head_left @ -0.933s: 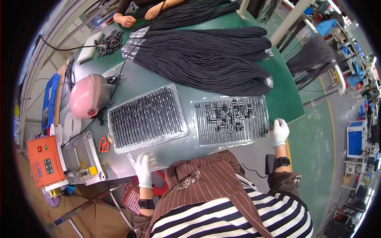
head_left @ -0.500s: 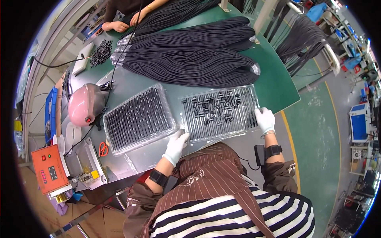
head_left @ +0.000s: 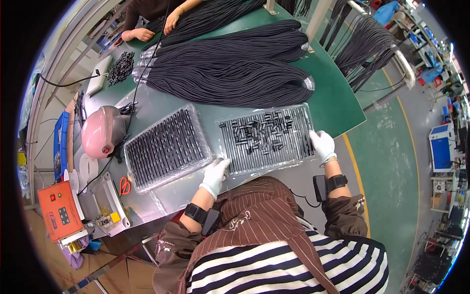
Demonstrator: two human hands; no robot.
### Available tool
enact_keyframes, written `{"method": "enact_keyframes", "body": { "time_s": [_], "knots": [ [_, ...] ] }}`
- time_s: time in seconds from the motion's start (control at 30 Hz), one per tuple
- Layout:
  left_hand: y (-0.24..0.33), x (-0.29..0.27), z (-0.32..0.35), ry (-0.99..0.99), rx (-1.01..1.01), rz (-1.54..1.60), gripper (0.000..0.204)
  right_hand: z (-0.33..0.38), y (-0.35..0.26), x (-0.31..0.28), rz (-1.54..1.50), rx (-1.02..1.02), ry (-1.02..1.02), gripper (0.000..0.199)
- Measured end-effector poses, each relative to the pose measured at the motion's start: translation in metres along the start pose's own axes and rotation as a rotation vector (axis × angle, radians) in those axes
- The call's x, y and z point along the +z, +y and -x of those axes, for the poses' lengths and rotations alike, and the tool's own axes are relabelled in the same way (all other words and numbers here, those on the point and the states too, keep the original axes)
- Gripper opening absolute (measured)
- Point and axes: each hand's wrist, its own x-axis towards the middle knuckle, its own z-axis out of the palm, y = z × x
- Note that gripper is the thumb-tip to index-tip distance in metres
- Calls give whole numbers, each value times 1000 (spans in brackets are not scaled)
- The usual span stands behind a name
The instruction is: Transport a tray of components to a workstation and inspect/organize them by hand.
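Both my hands wear white gloves. My left hand (head_left: 215,175) grips the near left corner of a clear plastic tray (head_left: 270,172), its fingertips on the rim. At the same tray's right edge, my right hand (head_left: 322,145) has its fingers closed on the rim. Loose short black tubes (head_left: 262,128) lie heaped across the tray's ridges, mostly toward its far half. A second clear tray (head_left: 139,188), just left of my left hand, bears rows of small black pieces (head_left: 166,149) set in its grooves.
Long bundles of black cable (head_left: 220,81) lie behind the trays. To the left are a pink rounded device (head_left: 100,131), red-handled scissors (head_left: 125,186), an orange machine (head_left: 61,210) and a pile of small black parts (head_left: 120,68). Across the table, a co-worker's hands (head_left: 172,22) rest near cables.
The whole view has shifted slightly, so the table and things on it appear a little further left. Both my hands keep their hold on the tray.
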Motion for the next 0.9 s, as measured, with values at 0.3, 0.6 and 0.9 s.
{"method": "enact_keyframes", "body": {
  "time_s": [0.3,0.6,0.9],
  "knots": [
    [0,5,-5,27,27,-82,46,9,18,15,-59,54,140,49],
    [8,20,4,150,107,-62,42,15,21,15,-201,44,210,41],
    [6,20,0,95,140,-96,43,15,36,19,-185,-24,261,34]
  ]
}}
